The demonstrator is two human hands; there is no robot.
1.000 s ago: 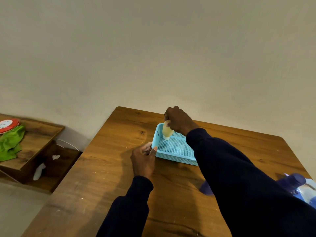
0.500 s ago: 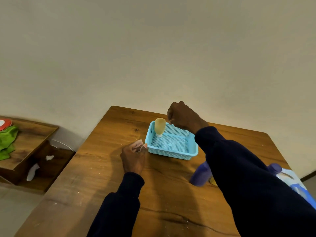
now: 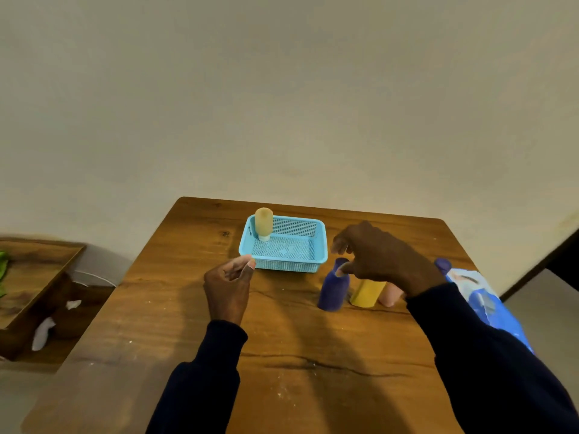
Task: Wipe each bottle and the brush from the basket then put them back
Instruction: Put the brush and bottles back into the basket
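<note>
A light blue mesh basket (image 3: 289,265) sits at the back of the wooden table (image 3: 282,355). A beige bottle (image 3: 263,222) stands upside down on its cap in the basket's back left corner. My left hand (image 3: 228,281) has curled fingers and pinches the basket's front left corner. My right hand (image 3: 382,258) hovers to the right of the basket, fingers spread, thumb touching the top of a purple bottle (image 3: 333,291). A yellow bottle (image 3: 366,292) and a pink bottle (image 3: 390,296) stand beside it, partly hidden by my right wrist. No brush is in view.
A blue packet (image 3: 479,296) lies at the table's right edge, with a purple cap (image 3: 443,265) behind it. A low wooden shelf (image 3: 34,277) with a green cloth (image 3: 2,267) stands to the left, white scraps (image 3: 44,332) beneath. A plain wall rises behind.
My right hand let go of the beige bottle, which now stands in the basket, and moved right and nearer to the purple bottle. My left hand stayed at the basket's corner.
</note>
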